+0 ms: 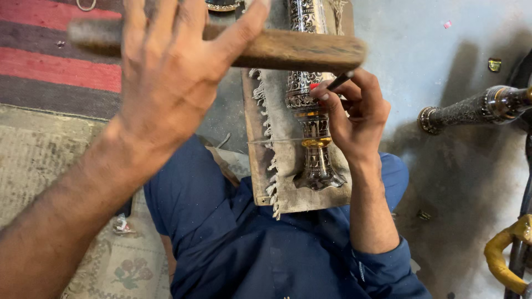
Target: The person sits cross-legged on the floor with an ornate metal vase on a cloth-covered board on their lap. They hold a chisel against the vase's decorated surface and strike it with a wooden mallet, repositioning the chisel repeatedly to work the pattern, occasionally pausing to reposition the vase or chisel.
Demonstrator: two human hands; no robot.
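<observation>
Engraving an ornate metal vase [310, 111]. The vase lies on its side on a fringed cloth [277, 160] over a wooden board [256, 166] across the person's lap; its long axis runs away from the body, flared foot toward the person, the upper part passing out of view under the mallet. The right hand [354, 113] pinches a thin chisel [339, 81] with its tip set on the vase's patterned band. The left hand [166, 77] is raised, fingers loosely wrapped around a wooden mallet [277, 49]. Good work likely calls for a steady chisel angle and light, square blows, the vase kept from rolling.
</observation>
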